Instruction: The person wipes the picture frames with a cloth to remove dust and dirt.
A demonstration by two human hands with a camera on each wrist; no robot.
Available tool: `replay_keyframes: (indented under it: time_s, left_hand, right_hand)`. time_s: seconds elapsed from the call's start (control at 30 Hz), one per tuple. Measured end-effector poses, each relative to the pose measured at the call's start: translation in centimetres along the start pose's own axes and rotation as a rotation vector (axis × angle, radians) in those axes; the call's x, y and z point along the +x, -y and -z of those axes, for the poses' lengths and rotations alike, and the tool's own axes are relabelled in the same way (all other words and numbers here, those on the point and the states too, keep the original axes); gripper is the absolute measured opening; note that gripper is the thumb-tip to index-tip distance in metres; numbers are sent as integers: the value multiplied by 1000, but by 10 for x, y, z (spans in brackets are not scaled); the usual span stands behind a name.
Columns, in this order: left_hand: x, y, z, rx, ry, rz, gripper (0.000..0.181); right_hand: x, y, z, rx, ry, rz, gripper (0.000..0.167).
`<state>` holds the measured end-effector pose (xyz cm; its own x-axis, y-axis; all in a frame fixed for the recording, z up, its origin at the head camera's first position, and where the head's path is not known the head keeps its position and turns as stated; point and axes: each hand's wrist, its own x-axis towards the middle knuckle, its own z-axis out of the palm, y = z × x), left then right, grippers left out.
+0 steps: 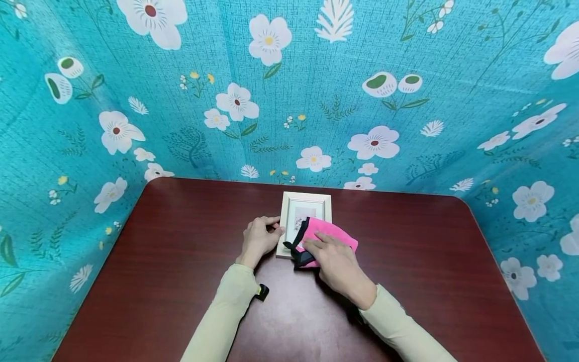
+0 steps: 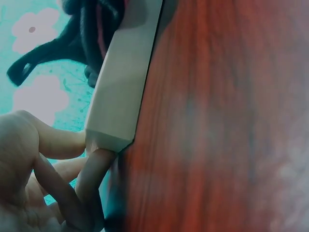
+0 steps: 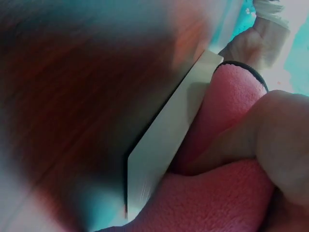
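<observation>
A light wooden picture frame (image 1: 282,221) with a small floral print behind its pane lies face up near the table's far edge. At its left side, my left hand (image 1: 260,242) pinches the border; in the left wrist view, thumb and fingers meet at a corner of the frame (image 2: 118,92). A pink cloth (image 1: 332,231) with black trim covers the frame's lower right part. My right hand (image 1: 338,264) holds this cloth against the frame, and in the right wrist view the thumb sinks into the cloth's (image 3: 212,198) folds. Part of the print is hidden.
The dark red-brown wooden table (image 1: 181,281) has rounded far corners. A teal curtain (image 1: 289,100) with white flowers hangs close behind it and along both sides. A small black device (image 1: 262,292) sits at the left sleeve's cuff.
</observation>
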<state>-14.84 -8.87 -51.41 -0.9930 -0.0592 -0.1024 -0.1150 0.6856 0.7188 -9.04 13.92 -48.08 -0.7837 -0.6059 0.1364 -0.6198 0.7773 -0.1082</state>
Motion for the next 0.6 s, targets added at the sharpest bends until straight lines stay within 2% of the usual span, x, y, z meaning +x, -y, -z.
replay_keyframes:
  time_s: [0.17, 0.3, 0.6]
  left_hand:
    - [1, -3, 0, -2, -8, 19, 31]
    - [3, -5, 0, -11, -7, 10, 32]
    - [9, -9, -5, -13, -16, 13, 31]
  right_hand:
    - [-6, -10, 2, -23, -15, -8, 58]
    - [-12, -19, 2, -50, -30, -32, 56]
    - [-13, -34, 0, -106, -88, -20, 53]
